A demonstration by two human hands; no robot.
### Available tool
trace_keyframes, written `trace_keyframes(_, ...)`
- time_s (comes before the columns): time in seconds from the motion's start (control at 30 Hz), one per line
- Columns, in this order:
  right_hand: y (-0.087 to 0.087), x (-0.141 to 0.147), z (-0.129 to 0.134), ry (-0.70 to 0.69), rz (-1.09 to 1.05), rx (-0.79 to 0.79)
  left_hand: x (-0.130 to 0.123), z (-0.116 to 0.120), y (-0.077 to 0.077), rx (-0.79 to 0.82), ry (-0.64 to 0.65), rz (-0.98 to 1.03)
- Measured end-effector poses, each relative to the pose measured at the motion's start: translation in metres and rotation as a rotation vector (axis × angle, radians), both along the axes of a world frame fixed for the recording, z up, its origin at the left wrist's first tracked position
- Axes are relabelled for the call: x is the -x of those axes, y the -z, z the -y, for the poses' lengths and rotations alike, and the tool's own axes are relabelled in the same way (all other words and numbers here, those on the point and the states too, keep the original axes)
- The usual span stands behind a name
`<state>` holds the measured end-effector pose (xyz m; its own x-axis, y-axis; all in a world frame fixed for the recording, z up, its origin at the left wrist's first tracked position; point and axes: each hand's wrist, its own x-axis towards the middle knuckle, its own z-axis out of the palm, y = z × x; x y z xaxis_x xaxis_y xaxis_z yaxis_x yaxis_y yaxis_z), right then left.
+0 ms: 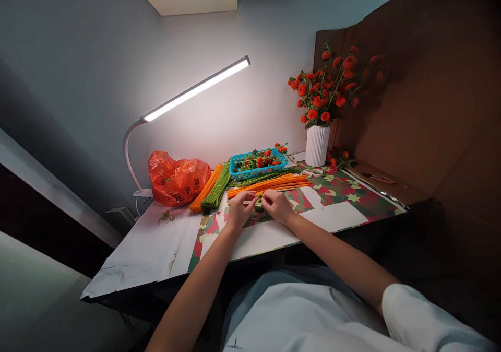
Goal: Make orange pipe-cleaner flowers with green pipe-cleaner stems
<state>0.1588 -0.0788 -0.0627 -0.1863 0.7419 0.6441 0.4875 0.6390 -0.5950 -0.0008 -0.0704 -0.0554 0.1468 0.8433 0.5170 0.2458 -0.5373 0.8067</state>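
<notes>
Between my two hands, just above the table, is a small green and orange pipe-cleaner flower piece (259,200). My left hand (241,206) pinches it from the left with thumb and forefinger. From the other side, the bent fingers of my right hand (276,206) close on it. Its finer details are too small to make out. Right behind the hands lies a spread bundle of orange pipe cleaners (274,184), with green pipe cleaners (266,178) beyond it. A thicker green bundle (217,187) rests to the left, beside more orange stems (206,189).
A blue basket (256,173) holds finished orange flowers. A white ribbed vase (317,146) with tall orange flowers (326,88) stands back right, near scissors (312,173) and a box cutter (378,177). An orange plastic bag (178,179) and lit lamp (198,90) are left. Cardboard (410,91) walls the right.
</notes>
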Motion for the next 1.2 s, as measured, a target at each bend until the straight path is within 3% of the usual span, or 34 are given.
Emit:
trace_keyframes(0.3, 0.0, 0.001, 0.0, 0.03, 0.037, -0.041, 0.0, -0.007, 0.006, -0.029, 0.02, -0.084)
trace_keyframes(0.8, 0.005, 0.007, -0.008, 0.093, -0.084, -0.027, -0.009, -0.005, 0.008, -0.275, -0.107, -0.136)
trace_keyframes(1.2, 0.002, -0.005, -0.009, -0.023, -0.047, -0.09, -0.008, -0.004, 0.007, -0.205, -0.075, -0.236)
